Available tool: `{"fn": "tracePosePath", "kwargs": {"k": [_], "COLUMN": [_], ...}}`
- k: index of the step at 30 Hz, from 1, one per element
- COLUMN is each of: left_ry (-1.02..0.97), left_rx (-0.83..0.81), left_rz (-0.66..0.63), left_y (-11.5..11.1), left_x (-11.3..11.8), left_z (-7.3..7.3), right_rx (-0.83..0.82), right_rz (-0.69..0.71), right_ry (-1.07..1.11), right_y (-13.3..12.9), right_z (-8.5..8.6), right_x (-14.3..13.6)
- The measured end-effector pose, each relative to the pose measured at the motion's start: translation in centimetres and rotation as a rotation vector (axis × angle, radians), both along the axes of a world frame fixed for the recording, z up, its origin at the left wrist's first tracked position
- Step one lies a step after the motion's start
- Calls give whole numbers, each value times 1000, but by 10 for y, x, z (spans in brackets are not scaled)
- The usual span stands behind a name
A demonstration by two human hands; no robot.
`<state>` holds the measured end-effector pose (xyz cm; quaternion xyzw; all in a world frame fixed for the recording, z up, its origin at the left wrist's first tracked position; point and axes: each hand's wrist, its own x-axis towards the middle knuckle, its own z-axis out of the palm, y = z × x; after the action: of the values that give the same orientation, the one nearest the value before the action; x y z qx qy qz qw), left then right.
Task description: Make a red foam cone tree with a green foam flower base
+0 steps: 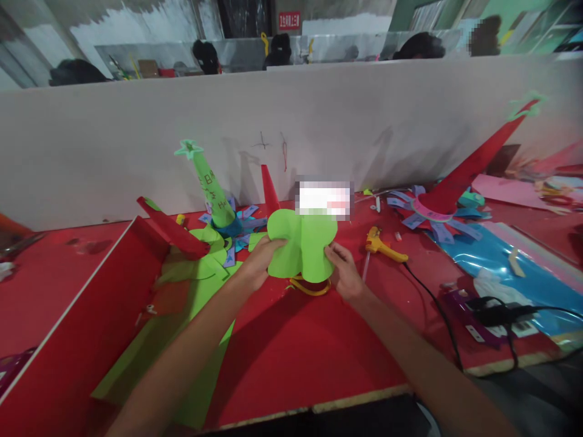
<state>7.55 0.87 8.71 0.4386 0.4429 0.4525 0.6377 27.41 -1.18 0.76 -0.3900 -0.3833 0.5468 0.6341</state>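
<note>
The fingers [273,247] of the left hand [257,267] and those of the right hand [344,270] are pinching the lower edges of a green lobed paper cutout [301,243], holding it just above the red bench [291,352] over yellow scissors [310,286]. It is already cut to shape and apparently being curled, not yet joined. It is standing upright, lobes pointing up, wider than tall. A yellow glue gun [381,244] is lying near the right hand.

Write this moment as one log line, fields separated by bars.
left hand: holds green paper shape | right hand: holds same shape | beside: yellow glue gun | surface: red table
</note>
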Motion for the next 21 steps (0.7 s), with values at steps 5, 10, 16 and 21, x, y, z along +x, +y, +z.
{"fn": "tracePosePath", "kwargs": {"k": [5, 10, 16, 21], "left_ry": [-112, -43, 128, 381], "left_rx": [-83, -18, 182, 374], "left_rz": [23, 112, 107, -33], "left_y": [10, 15, 6, -3], "left_x": [-7, -8, -2, 3], "left_z": [-2, -9, -4, 1], "right_rx": [9, 132, 167, 148], "right_rz": [-111, -190, -128, -107], "right_ry": [-36, -252, -311, -272], "right_y": [6, 7, 5, 3], "right_z": [3, 2, -1, -5], "right_x": [5, 5, 3, 0]}}
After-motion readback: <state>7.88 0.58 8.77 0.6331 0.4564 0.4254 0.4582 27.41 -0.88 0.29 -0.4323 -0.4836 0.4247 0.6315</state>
